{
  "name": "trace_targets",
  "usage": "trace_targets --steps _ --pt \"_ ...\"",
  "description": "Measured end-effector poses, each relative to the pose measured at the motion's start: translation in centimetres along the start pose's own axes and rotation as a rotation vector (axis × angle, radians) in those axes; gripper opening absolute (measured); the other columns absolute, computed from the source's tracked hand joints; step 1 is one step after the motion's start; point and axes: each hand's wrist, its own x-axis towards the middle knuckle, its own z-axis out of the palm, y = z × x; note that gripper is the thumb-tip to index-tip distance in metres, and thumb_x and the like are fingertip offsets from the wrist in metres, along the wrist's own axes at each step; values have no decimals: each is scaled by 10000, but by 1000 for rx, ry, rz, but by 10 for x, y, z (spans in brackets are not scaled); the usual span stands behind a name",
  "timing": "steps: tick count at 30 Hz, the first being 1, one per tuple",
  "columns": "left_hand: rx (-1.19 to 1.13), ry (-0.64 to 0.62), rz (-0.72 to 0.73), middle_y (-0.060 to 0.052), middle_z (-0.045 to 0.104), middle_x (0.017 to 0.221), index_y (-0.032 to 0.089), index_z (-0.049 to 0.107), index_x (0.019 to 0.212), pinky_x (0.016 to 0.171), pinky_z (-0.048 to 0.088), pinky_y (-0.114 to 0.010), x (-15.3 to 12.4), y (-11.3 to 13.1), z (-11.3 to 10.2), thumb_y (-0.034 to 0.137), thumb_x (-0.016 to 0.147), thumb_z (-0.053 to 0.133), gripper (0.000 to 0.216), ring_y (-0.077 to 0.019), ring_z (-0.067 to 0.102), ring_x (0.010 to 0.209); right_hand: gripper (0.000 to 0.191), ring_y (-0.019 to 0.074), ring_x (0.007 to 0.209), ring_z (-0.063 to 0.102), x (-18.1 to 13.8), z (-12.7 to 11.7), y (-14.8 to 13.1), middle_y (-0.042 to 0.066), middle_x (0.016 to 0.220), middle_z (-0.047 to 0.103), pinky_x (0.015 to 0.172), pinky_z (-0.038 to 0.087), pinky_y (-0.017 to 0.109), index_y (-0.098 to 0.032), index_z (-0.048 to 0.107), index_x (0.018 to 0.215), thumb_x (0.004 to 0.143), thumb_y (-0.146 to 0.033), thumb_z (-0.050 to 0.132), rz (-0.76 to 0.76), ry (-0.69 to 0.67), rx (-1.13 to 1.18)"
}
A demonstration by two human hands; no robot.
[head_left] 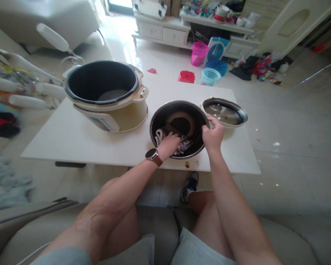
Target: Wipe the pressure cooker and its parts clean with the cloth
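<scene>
A dark round inner pot (pixel 179 105) stands on the white table, its opening tilted toward me. My left hand (pixel 168 144), with a watch at the wrist, reaches inside and presses a patterned cloth (pixel 184 145) against the pot's lower inner wall. My right hand (pixel 213 134) grips the pot's right rim, thumb on the inside edge. To the left is the cream electric pressure cooker body (pixel 127 116), open at the top with a dark interior. Behind my right hand lies the cooker lid (pixel 224 112), its metal underside facing up.
The white table (pixel 99 147) has small brown crumbs near its front edge. Beyond it on the floor are a pink basket (pixel 199 54), a light blue basket (pixel 210 76) and a red stool (pixel 186 76). A rack with white rounded arms (pixel 52 36) stands close at the left.
</scene>
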Motion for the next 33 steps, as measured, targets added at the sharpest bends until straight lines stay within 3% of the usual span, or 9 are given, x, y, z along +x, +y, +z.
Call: trace_targets --steps 6,11,15,18,20,22,24,28,33 --pt "36 0 29 -183 711 1279 129 790 1084 1100 522 -487 0 3 -5 15 967 483 347 -334 590 1277 509 274 1143 758 10 -3 -3 53 1169 831 1143 555 509 -218 791 1110 668 -145 550 14 -152 116" --pt "-119 57 -12 -193 749 1214 117 816 1015 1078 540 -414 4 5 0 -31 873 572 319 -332 626 1278 493 282 1109 766 0 -4 -6 44 1098 847 1151 552 519 -210 838 1069 679 -171 539 4 -105 122" --pt "-673 100 -162 -157 811 1020 128 820 876 961 576 -354 18 18 5 -36 816 616 269 -303 742 1085 474 281 1145 755 -16 0 -11 38 1092 841 1180 532 525 -231 842 1095 738 -177 536 -17 -47 108" --pt "-1182 290 -279 -122 830 1001 113 815 944 936 589 -337 27 31 5 13 860 605 247 -260 767 1033 457 275 1169 745 -27 8 -15 46 1125 834 1190 521 517 -240 839 1126 788 -188 535 -8 12 103" --pt "-1334 383 -280 -103 835 1011 106 808 971 951 590 -335 29 35 3 22 857 593 258 -241 766 1025 432 273 1190 737 -31 15 -17 54 1169 827 1194 514 514 -243 836 1132 821 -202 540 -6 51 100" --pt "-1275 343 -190 -94 834 972 100 801 913 930 595 -334 27 32 1 4 817 586 254 -241 764 981 393 272 1189 737 -32 19 -18 65 1190 821 1190 514 511 -241 834 1119 855 -222 543 -8 72 96" --pt "-1069 247 -102 -97 824 924 101 791 844 894 599 -335 23 26 -1 -21 776 576 256 -246 758 924 353 270 1171 742 -30 19 -17 77 1183 820 1180 520 503 -235 830 1088 871 -238 552 -11 72 91" --pt "-576 86 -97 -138 818 976 120 811 878 928 595 -344 14 12 -1 -38 748 614 283 -277 765 995 304 278 1157 744 -18 11 -10 86 1184 818 1117 564 500 -222 796 1056 818 -242 608 14 69 72" --pt "-322 31 -49 -184 806 1104 119 828 996 982 584 -332 10 9 4 -50 786 600 353 -291 757 1128 481 274 1138 745 -6 -3 -4 67 1161 827 1146 554 488 -212 791 1146 715 -175 579 2 -81 64"
